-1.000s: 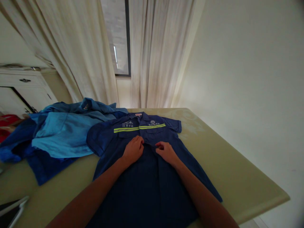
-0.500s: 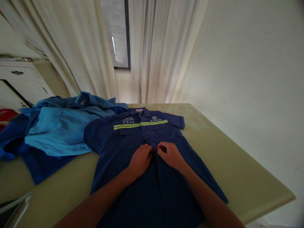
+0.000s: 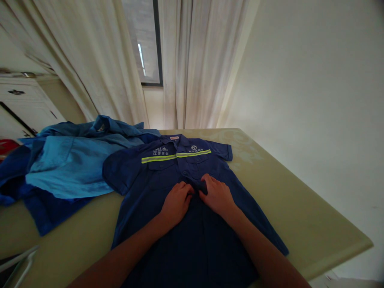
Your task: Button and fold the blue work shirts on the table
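Observation:
A dark navy short-sleeved work shirt (image 3: 168,176) with a yellow-green reflective stripe across the chest lies face up on a pale green table (image 3: 288,208). Both my hands rest on its front placket, side by side at mid-chest. My left hand (image 3: 176,202) has its fingers curled and pinching the left edge of the placket. My right hand (image 3: 217,195) is closed on the right edge, a small fold of cloth raised between the two hands.
A heap of lighter blue and royal blue garments (image 3: 69,164) covers the table's left part. White curtains (image 3: 192,64) and a window stand behind. A white cabinet (image 3: 21,108) is at far left. The wall runs along the right; the table's right edge (image 3: 345,248) drops off.
Both hands have moved a little down the shirt front and drawn closer together, bunching the placket cloth between them. The view has shifted slightly.

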{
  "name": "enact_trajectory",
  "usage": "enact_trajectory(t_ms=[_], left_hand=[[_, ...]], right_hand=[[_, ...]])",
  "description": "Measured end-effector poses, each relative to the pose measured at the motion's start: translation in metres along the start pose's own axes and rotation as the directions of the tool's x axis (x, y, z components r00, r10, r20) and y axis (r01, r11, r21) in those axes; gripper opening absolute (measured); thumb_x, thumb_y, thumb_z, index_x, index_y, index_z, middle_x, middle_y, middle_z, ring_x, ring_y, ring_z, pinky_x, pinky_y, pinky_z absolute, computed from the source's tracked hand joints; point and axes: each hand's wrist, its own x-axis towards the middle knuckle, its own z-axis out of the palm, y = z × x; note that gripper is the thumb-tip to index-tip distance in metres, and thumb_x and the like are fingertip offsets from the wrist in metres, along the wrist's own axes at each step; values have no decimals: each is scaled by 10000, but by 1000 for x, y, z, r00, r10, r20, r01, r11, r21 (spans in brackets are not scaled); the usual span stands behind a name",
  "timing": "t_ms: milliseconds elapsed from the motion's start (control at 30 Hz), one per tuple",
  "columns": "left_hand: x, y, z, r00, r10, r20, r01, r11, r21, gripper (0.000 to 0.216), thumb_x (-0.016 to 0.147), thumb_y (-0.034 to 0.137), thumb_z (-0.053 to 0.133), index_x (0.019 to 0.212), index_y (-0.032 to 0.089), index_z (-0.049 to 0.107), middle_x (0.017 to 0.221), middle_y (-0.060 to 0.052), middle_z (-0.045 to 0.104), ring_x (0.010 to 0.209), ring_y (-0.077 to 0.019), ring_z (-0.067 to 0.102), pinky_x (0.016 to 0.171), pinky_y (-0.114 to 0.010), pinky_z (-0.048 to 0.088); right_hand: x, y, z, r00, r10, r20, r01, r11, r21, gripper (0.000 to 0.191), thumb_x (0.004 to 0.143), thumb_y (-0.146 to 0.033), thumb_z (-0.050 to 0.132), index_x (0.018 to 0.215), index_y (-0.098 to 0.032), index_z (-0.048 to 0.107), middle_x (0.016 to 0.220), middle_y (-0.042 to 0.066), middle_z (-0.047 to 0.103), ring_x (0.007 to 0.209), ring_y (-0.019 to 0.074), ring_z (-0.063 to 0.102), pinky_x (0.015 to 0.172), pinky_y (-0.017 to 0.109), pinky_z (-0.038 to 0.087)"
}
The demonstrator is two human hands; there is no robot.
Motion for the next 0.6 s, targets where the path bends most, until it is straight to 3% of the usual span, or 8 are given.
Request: enact_trajectory(t_ms=[133,267,400,500,600], left_hand=[[-4,7,3,1000,10,-3,-9,994,110,254,967,103,503,1069,234,695,1086,-64,677,1019,-252,619,929,-392,492],[-6,11,2,998,23,52,-33,978,204,347,977,81,444,1152,236,701,1136,-77,680,1015,-254,618,921,-391,500],[-7,11,3,996,51,78,-69,963,259,387,978,60,418,1203,217,690,1150,-71,673,1006,-248,609,925,-389,503],[-7,8,6,996,72,49,-82,961,265,393,981,60,414,1229,208,681,1163,-78,668,1014,-256,599,934,-401,501],[-7,5,8,996,88,-12,-84,978,189,370,993,100,445,1283,209,647,1175,-83,671,1031,-255,601,958,-413,498]], right_hand=[[-5,-5,-5,994,-90,54,95,989,-110,357,859,-121,636,1192,-236,573,1105,99,702,902,278,702,662,312,387],[-2,-4,-2,995,-90,-34,87,993,-78,303,888,-107,576,1167,-215,624,1137,109,709,914,251,702,706,304,431],[7,7,0,990,-33,-139,62,976,211,220,894,-163,586,1066,-203,717,1012,65,765,870,208,705,785,283,463],[13,14,5,995,-25,-98,66,892,447,189,893,-227,586,945,-191,764,836,36,759,759,192,683,729,272,457],[18,21,12,999,-36,-29,46,810,585,244,921,-292,558,875,-184,771,794,22,742,746,197,668,702,271,446]])
